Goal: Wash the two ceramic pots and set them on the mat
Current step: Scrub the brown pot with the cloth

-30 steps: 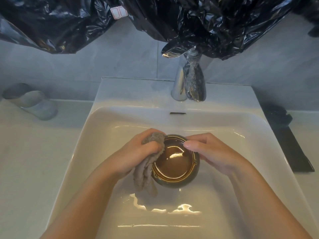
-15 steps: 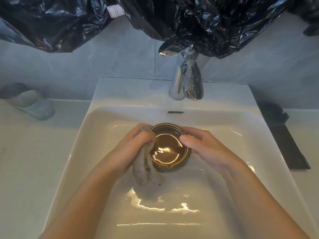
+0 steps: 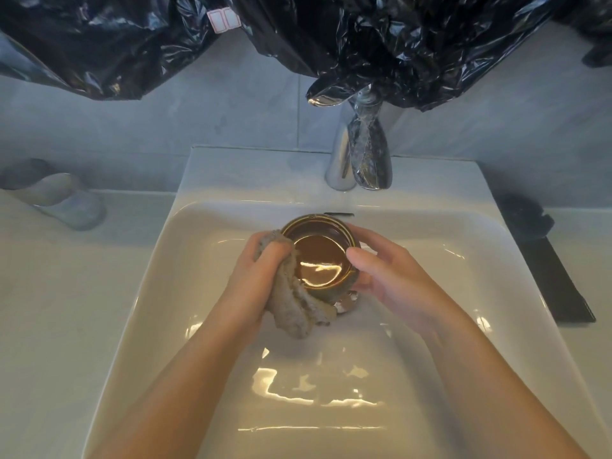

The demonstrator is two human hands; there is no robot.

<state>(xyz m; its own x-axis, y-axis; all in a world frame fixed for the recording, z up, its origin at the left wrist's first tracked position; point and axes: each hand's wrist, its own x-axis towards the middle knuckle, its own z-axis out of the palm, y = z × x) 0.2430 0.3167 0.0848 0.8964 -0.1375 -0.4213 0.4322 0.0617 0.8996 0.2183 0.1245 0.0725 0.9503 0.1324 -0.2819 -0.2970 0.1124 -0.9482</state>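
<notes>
Brown ceramic pot (image 3: 319,256) gripped by right hand (image 3: 381,276) mid-sink (image 3: 185,293); left hand (image 3: 255,283) clutches grey cloth (image 3: 291,303) at its rim.

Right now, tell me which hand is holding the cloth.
The left hand grips the grey cloth, pressing it against the brown pot. The right hand has no cloth; its bare fingers hold only the pot.

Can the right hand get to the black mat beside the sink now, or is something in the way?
Probably yes. The right hand grips the pot over the sink, and the black mat lies on the counter on that same side, with nothing between them.
</notes>
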